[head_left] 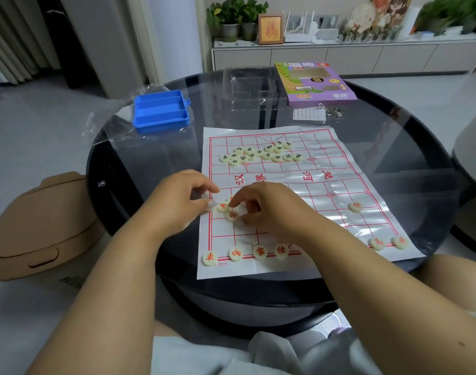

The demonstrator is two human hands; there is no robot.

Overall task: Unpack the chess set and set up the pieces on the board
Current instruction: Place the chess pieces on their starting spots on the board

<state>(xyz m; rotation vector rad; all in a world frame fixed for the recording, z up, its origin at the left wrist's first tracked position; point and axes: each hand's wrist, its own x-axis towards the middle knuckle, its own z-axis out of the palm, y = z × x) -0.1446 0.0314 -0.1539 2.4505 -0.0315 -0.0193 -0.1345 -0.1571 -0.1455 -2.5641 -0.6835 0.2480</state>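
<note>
1. I see the paper board (299, 190) lying flat on the round dark glass counter (139, 169), filling the centre of the frame.
2. The left hand (182, 201) sits at the board's left edge, centre of the frame; its grip is pinched on something small and pale, and I cannot tell whether that is a piece.
3. The right hand (266, 207) is just beside it, fingers curled down onto a small cluster of red-marked pieces (226, 209); I cannot tell whether its grip is clamped on one or only touching them.
4. Four red-marked pieces stand in a row (247, 253) along the board's near edge, lower centre.
5. Two further red pieces (388, 242) sit at the lower right corner of the board, and a single red piece (355, 206) lies above them, right of centre.
6. The black-marked pieces (261, 154) lie in a loose heap on the board's far half, upper centre.
7. A blue tray (161, 110) rests on a clear plastic bag (115, 125), upper left of the board.
8. A clear plastic insert (247, 87) and a purple box (315, 83) lie at the counter's far side.
9. A tan case (42, 228) lies on the floor, left of the frame.
</note>
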